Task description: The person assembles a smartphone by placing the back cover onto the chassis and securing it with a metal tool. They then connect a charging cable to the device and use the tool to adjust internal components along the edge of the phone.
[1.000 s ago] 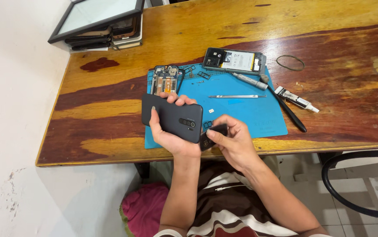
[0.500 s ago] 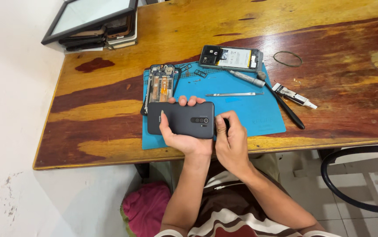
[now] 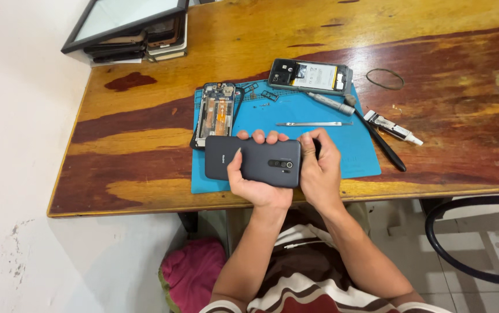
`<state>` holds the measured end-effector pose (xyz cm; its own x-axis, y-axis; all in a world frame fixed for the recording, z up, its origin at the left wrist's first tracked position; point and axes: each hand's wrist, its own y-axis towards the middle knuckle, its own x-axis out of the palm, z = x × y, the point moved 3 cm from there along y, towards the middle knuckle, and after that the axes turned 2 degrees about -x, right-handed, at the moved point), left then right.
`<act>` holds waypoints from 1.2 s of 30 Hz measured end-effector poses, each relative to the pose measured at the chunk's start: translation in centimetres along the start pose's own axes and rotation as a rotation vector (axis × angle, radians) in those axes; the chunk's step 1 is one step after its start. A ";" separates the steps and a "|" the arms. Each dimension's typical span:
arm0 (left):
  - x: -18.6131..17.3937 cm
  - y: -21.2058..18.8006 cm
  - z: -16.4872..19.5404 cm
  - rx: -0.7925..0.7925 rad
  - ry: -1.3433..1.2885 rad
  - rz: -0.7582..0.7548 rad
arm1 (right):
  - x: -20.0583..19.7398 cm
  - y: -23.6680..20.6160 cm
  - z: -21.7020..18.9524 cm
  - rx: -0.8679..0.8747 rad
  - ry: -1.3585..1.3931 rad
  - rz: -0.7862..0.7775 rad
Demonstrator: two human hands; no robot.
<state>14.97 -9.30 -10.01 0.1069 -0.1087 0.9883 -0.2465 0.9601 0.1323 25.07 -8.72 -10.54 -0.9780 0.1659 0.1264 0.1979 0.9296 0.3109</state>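
The dark grey phone [image 3: 253,160] is held back-up over the near edge of the blue mat [image 3: 348,148], at 6 o'clock from the stripped phone frame [image 3: 217,113]; a slip could drop it (only fingertips grip its edges); left hand [image 3: 258,182] clasps it from below; right hand [image 3: 319,168] closes around its right end.

Dark grey phone [image 3: 253,160], blue mat [image 3: 319,139], prob. striped shirt [image 3: 313,287].

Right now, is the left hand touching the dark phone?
Touching. The head view shows the left hand cradling the dark phone, thumb on its back and fingertips curled over the far edge.
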 end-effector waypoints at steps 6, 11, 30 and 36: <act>-0.6 -0.1 0.3 -0.098 -0.002 -0.038 | 0.1 -0.1 0.5 0.011 -0.009 -0.039; -0.4 -1.1 0.2 -0.269 -0.008 -0.034 | -1.0 1.1 0.4 0.133 0.269 -0.034; 2.2 1.6 4.0 0.175 1.221 -0.303 | -1.5 0.7 -6.0 -0.613 -0.658 -0.467; 1.1 3.5 3.0 0.152 1.300 -0.218 | -1.8 0.9 -5.8 -0.387 -0.329 -0.637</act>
<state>11.36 -6.80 -8.26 0.9747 0.1498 0.1658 -0.2021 0.9072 0.3689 27.36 -10.11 -4.98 -0.8678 -0.2123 -0.4493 -0.4534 0.7083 0.5410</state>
